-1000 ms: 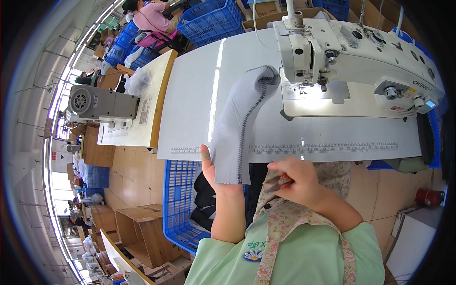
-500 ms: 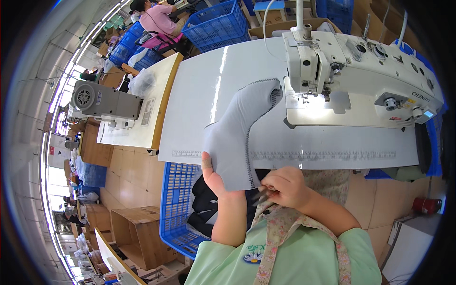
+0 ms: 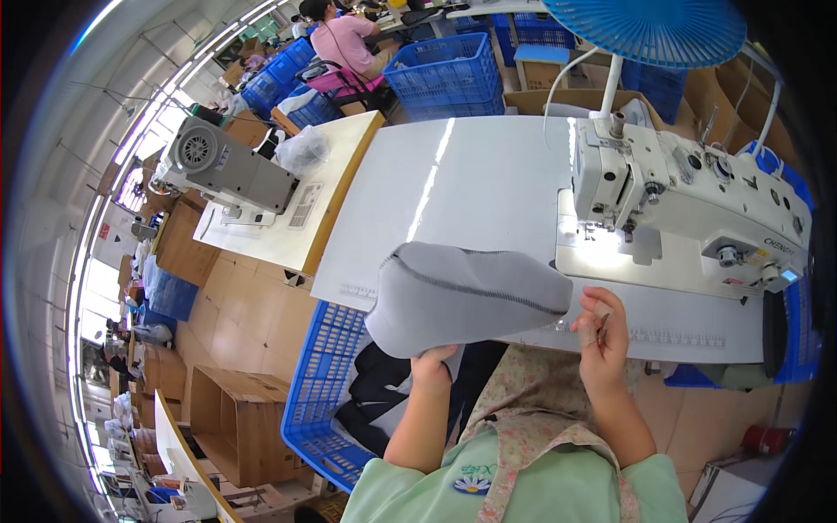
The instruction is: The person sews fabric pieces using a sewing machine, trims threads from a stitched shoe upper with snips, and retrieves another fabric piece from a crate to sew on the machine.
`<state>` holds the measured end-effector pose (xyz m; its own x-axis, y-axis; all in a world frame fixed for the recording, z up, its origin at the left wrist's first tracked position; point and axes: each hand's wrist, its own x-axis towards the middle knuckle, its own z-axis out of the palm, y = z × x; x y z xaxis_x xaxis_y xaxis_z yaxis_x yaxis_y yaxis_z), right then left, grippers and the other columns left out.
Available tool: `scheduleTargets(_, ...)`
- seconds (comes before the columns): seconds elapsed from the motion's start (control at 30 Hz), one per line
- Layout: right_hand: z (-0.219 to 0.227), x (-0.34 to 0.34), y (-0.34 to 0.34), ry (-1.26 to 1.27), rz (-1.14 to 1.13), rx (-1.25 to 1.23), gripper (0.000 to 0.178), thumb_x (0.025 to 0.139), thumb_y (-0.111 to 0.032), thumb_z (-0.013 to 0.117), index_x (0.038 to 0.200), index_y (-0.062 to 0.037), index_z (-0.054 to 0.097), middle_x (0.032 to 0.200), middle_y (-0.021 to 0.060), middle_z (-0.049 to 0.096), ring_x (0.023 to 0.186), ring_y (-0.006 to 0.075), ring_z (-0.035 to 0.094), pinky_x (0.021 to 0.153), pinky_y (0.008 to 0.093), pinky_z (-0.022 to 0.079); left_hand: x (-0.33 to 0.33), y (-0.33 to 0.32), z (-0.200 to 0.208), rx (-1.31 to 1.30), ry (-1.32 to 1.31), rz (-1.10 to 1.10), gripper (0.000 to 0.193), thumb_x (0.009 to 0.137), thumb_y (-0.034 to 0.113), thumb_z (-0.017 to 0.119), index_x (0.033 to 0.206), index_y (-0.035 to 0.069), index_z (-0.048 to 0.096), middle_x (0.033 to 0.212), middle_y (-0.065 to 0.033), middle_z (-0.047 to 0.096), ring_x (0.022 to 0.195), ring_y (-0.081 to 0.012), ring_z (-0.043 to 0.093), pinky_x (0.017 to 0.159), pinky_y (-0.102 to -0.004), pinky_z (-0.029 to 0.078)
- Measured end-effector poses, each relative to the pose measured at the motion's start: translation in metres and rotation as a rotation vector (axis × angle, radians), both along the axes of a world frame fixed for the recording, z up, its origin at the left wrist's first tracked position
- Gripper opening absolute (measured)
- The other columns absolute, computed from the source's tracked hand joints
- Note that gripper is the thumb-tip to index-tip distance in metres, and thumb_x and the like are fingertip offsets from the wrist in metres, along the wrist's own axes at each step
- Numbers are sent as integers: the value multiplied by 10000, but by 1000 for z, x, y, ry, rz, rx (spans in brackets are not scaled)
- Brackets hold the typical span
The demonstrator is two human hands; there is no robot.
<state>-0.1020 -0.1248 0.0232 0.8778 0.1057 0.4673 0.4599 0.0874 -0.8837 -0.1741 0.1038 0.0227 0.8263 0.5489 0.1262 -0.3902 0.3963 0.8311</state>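
A grey, sock-shaped fabric piece (image 3: 453,301) with a dark zigzag seam is raised over the front edge of the white sewing table (image 3: 497,183). My left hand (image 3: 432,366) grips it from below, fingers mostly hidden by the cloth. Just beyond the right end of the fabric is my right hand (image 3: 603,340), apart from it, fingers bent around a small metal tool (image 3: 602,324) whose shape is mostly hidden. The white sewing machine (image 3: 689,205) stands on the right, its lamp lighting the needle area.
Below the table front, a blue crate (image 3: 318,392) holds dark and grey fabric pieces (image 3: 375,388). Another machine (image 3: 231,166) sits on a side table at left. An open cardboard box (image 3: 240,427) is on the floor. A person in pink (image 3: 344,44) sits beyond, near blue crates (image 3: 445,74).
The fabric piece has swung from upright to lying sideways, its narrow end now toward the right. My right hand has left its lower edge and moved right and up. The view has shifted.
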Motion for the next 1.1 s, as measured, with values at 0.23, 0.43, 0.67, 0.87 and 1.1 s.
scheduleTargets(0.23, -4, 2, 5, 85, 9, -11, 198, 889, -7, 592, 1087, 2, 593, 1195, 108, 549, 763, 62, 514, 643, 182, 408, 6, 6, -7, 693, 23, -31, 458, 694, 1, 628, 1151, 17, 618, 1175, -137, 616, 1136, -325, 554, 999, -418, 404)
scheduleTargets(0.43, -7, 2, 1, 137, -5, -98, 185, 871, -9, 619, 1055, 0, 611, 985, 41, 607, 679, 31, 458, 581, 173, 376, 11, 3, -5, 1123, -44, -46, 347, 837, 41, 550, 1178, 20, 613, 1238, -151, 593, 1197, -337, 517, 1018, -428, 383)
scheduleTargets(0.67, 3, -1, 3, 201, -11, -137, 201, 830, -13, 674, 1028, 9, 644, 761, -20, 567, 622, 23, 420, 555, 172, 362, 9, 10, -26, 1191, -57, -104, 369, 829, 63, 544, 1191, 40, 614, 1262, -144, 580, 1217, -345, 499, 1041, -440, 355)
scheduleTargets(0.87, 2, -2, 3, 213, 15, -129, 208, 821, -24, 692, 1020, 21, 647, 749, -21, 556, 625, 21, 424, 555, 169, 358, 11, 9, -24, 1328, -59, -103, 412, 810, 69, 532, 1216, 45, 600, 1298, -151, 553, 1260, -352, 457, 1075, -457, 311)
scheduleTargets(1.1, 3, -4, -1, 218, 59, -69, 318, 795, -18, 717, 1095, 7, 616, 752, -26, 561, 639, 19, 434, 555, 165, 355, 16, 2, -11, 1366, -47, -124, 378, 786, 100, 595, 1161, 94, 642, 1245, -125, 590, 1214, -351, 487, 1040, -457, 344)
